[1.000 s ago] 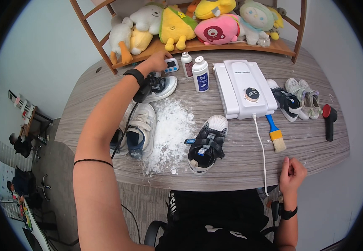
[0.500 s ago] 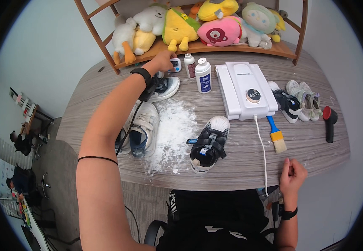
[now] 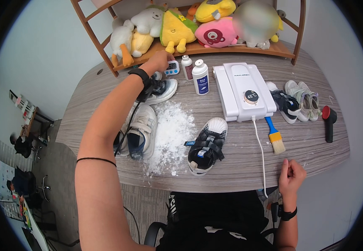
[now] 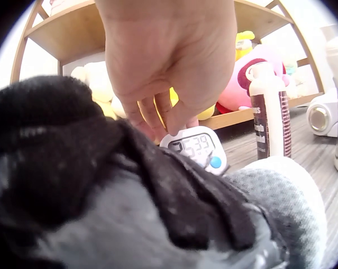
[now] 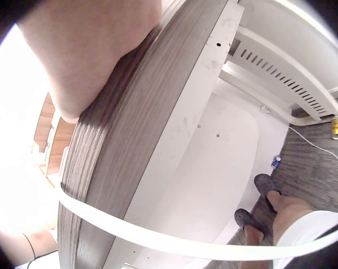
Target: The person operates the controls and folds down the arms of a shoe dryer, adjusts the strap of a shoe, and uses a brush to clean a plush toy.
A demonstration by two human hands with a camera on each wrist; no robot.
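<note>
At the back left, my left hand pinches the top of a small white digital timer with blue buttons. In the left wrist view the thumb lies at the timer's top edge, and other fingers go behind it. A dark sneaker with a white sole fills the front of that view, partly covering the timer. Two white bottles stand just right of the timer, the nearer one with a blue label. My right hand rests at the table's front edge, fingers loosely curled, holding nothing.
White powder lies between light shoes and a black child's shoe. A white corded device reads 48°C. Right of it are a brush, more small shoes and a black-red tool. Plush toys fill a wooden shelf behind.
The head view shifts slightly and returns. My left hand stays at the timer throughout, and my right hand keeps its place at the table edge.
</note>
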